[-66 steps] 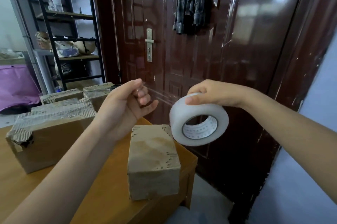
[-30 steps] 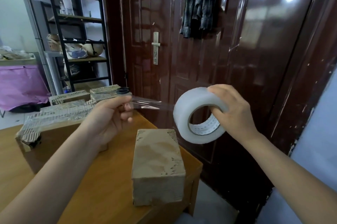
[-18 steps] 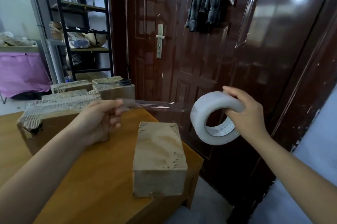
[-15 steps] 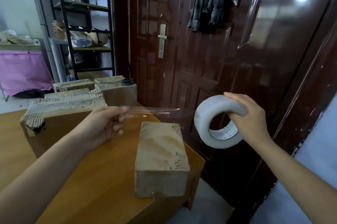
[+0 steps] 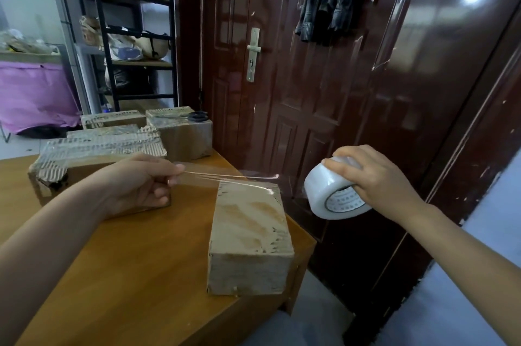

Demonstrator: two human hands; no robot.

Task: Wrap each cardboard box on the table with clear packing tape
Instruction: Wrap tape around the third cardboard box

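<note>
- My left hand (image 5: 138, 182) pinches the free end of the clear tape strip (image 5: 225, 176) between thumb and forefinger, the other fingers curled loosely beneath.
- My right hand (image 5: 372, 179) is wrapped over the top of the tape roll (image 5: 335, 190), gripping it off the bench's right edge, in front of the dark door (image 5: 310, 92).
- What's changed: a couple of seconds ago the roll and the strip end were close together, up at chest height; now I've drawn the hands well apart and brought them down, so a long stretch of tape spans between them.
- The strip now sits low over the far end of the small box (image 5: 248, 235), which stands near the bench (image 5: 127, 275) corner; it looks to be touching that far top edge, though the glare makes it hard to be sure.
- My read: pulling out is done and laying down starts here. Next is pressing the strip onto the top face and running the roll round the box.
- Risk: clear tape this long can twist or stick to itself if I let it go slack.
- Behind my left hand, the larger boxes (image 5: 98, 154) already show shiny bands across their tops, with scissors (image 5: 197, 116) on the rear one.
</note>
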